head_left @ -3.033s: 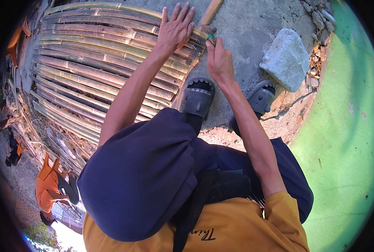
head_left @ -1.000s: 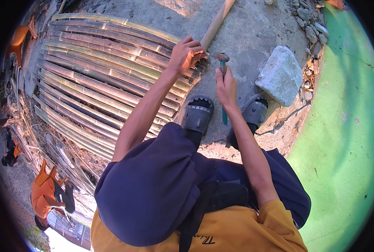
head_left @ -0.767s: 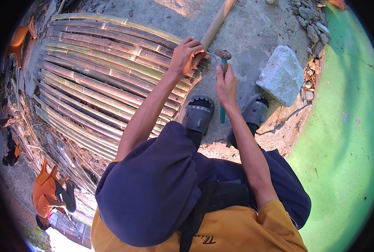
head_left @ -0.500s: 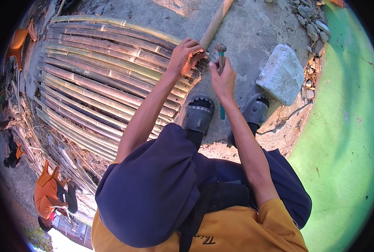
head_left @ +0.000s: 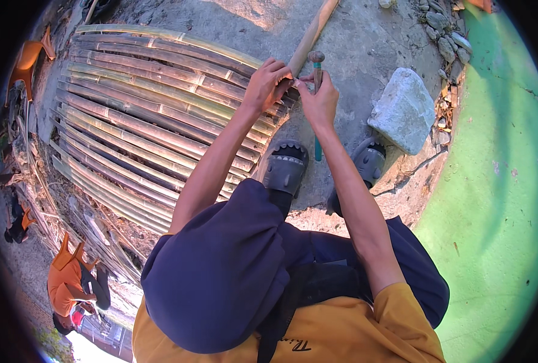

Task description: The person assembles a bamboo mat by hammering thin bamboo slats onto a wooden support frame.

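Note:
My right hand [head_left: 321, 103] is wrapped round a hammer [head_left: 318, 148]. Its teal handle hangs below the hand and its rounded head sticks up above the fingers. My left hand [head_left: 265, 86] is closed at the right end of a row of split bamboo slats [head_left: 160, 109]. The fingertips of both hands meet over the slat ends, and anything small pinched between them is too hidden to name. Just beyond the hands lies a round wooden pole [head_left: 310, 37], running away from me.
A large pale stone block [head_left: 404, 111] sits right of my feet in dark sandals [head_left: 286, 168]. Farther right is a green painted surface [head_left: 486, 181], with small rocks [head_left: 447, 36] along its edge. At far left, a person in orange [head_left: 63, 287] sits near orange chairs [head_left: 26, 63].
My right hand has moved slightly left, bringing its fingertips to those of my left hand. The hammer has risen a little with it.

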The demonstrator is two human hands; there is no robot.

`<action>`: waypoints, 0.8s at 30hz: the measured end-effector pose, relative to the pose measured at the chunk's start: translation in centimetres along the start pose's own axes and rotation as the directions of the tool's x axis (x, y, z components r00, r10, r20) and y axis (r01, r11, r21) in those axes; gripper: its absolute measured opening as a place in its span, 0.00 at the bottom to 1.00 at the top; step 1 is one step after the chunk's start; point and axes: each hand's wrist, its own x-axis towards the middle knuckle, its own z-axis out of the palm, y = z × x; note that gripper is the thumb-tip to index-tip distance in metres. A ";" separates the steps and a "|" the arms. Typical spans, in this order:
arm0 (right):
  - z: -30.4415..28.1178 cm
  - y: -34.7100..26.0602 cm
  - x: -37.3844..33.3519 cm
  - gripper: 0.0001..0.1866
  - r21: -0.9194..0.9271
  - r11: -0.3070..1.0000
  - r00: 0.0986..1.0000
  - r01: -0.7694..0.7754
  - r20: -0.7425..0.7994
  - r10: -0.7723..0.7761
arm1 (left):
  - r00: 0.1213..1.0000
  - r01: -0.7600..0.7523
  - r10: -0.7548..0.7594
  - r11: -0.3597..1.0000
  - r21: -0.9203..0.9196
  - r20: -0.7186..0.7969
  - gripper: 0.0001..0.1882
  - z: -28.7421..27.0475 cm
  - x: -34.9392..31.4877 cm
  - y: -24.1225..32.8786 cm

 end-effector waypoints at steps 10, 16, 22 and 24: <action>0.2 -0.3 0.2 0.13 -0.040 0.999 0.999 -0.020 0.049 0.022 | 1.000 0.016 -0.017 0.999 0.049 0.008 0.14 -1.0 0.0 -0.3; 0.4 -0.3 0.3 0.13 -0.039 0.995 0.994 0.087 0.065 -0.084 | 0.995 0.068 -0.073 0.995 0.076 0.067 0.13 -1.2 0.7 -1.5; 0.7 0.1 0.5 0.13 -0.054 0.997 0.997 0.050 0.065 -0.047 | 0.992 0.066 -0.071 0.996 0.054 0.102 0.15 -0.9 0.9 -2.2; 0.9 0.2 0.7 0.13 -0.054 0.996 0.996 0.064 0.061 -0.061 | 0.991 0.070 -0.075 0.996 0.051 0.110 0.15 -0.9 1.0 -2.4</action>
